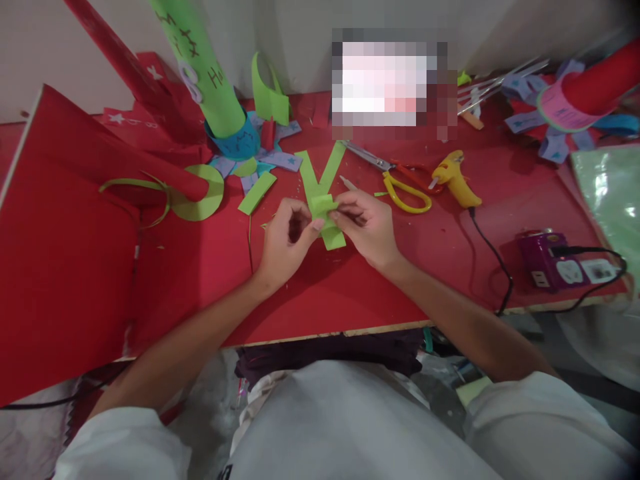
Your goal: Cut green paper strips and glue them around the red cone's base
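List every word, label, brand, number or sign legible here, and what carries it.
"H" on the green paper tube; its other handwriting is unclear.
Pink paper band: writing too blurred to read.
Blue paper band: marks unreadable.
Purple box: labels too small.
Red paper piece: white marks unclear.

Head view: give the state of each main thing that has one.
Green strips: forming a V, short piece across them
Left hand: thumb and fingers closed on the strips
Right hand: pinching the strips
Scissors: lying on the red table, blade gap unclear
Glue gun: lying down, cord attached; heat unknown
Purple box: black cable plugged in
Green tube: standing, blue ring around its base
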Demonstrator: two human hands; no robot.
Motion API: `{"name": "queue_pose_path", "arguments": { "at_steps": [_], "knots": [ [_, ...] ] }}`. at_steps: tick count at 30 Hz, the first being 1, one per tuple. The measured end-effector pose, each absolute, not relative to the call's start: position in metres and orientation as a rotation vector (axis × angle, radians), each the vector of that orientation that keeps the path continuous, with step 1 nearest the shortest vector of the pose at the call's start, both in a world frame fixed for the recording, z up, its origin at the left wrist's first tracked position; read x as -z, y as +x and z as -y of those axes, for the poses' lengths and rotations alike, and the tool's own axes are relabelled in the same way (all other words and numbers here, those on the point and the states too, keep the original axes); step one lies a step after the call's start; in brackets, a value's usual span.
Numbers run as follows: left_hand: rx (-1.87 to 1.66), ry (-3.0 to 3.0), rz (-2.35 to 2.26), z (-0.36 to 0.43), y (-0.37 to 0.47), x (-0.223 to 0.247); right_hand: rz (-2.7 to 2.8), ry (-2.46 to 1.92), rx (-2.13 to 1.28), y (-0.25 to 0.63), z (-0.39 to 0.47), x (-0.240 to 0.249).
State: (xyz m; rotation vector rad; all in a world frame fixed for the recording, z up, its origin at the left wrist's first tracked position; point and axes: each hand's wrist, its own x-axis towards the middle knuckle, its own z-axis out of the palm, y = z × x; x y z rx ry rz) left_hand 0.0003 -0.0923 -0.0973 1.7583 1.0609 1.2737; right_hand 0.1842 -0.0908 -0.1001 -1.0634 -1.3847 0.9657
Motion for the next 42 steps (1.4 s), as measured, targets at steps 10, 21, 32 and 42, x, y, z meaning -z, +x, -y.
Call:
{"name": "queue_pose_path", "arguments": {
  "at_steps": [10,21,32,42],
  "knots": [
    [-1.349,1.669,-1.120,0.0928,-0.0005,0.0963,1.513,-1.067,-0.914,0.1831,0.0942,0.0969],
    [-1.334,1.710,-1.153,0.0919,-0.0011,0.0955,1.491,-1.090,-0.961,0.1817,0.0949,0.0963],
    [-1.327,1.735,-1.142,0.0923,-0.0007,0.0950,1.497,-1.089,-0.955,0.1827,0.0938,0.0959],
    [-1.327,1.749,-1.147,0.0931,-0.0002,0.0919,1.503,-1.104,-0.946,0.1828,0.0929,0.0973]
  ]
}}
